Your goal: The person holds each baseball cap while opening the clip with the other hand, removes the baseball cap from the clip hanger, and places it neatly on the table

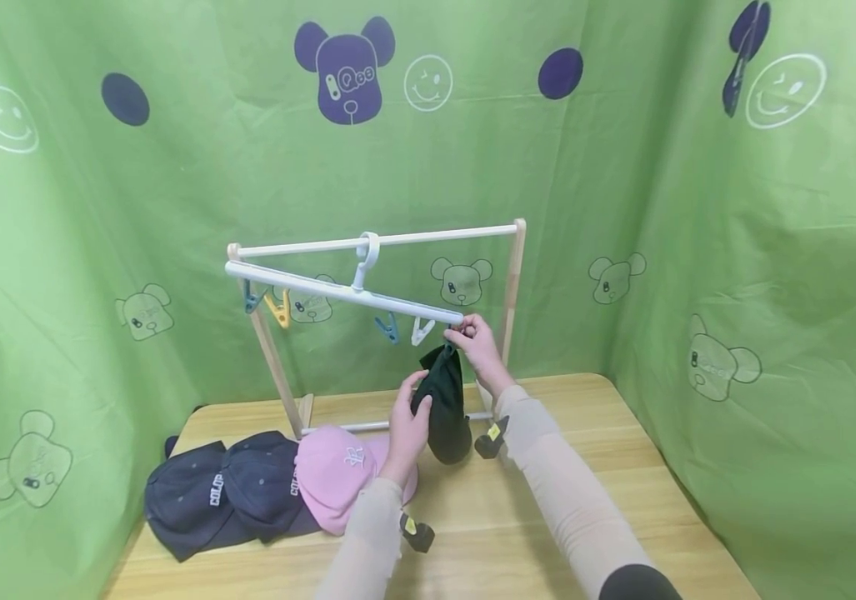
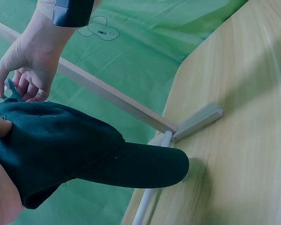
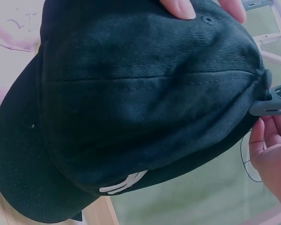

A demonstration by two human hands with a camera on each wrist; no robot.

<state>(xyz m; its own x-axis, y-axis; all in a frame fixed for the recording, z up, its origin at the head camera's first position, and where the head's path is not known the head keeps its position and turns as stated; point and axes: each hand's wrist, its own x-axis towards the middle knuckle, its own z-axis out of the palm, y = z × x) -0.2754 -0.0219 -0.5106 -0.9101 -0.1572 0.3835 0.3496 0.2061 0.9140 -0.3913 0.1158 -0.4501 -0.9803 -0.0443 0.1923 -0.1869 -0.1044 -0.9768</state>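
Note:
A dark green baseball cap [image 1: 446, 408] hangs brim down below the right end of a white clip hanger [image 1: 307, 283]. My left hand [image 1: 407, 425] holds its crown, thumb on one side and fingers on the other. With my right hand [image 1: 483, 354] I pinch a blue-grey clip [image 3: 267, 107] at the hanger's low right end. The clip's jaws sit over the gathered edge of the cap in the right wrist view. Part of a white emblem [image 3: 124, 183] shows on the cap. In the left wrist view the brim [image 2: 150, 164] points away from the clip.
The hanger tilts down to the right from the rail of a wooden rack [image 1: 513, 292]. A yellow clip [image 1: 278, 308], a white clip [image 1: 422, 331] and blue clips hang along it. A pink cap [image 1: 337, 475] and two dark caps [image 1: 187, 496] lie overlapping on the wooden table [image 1: 548, 542].

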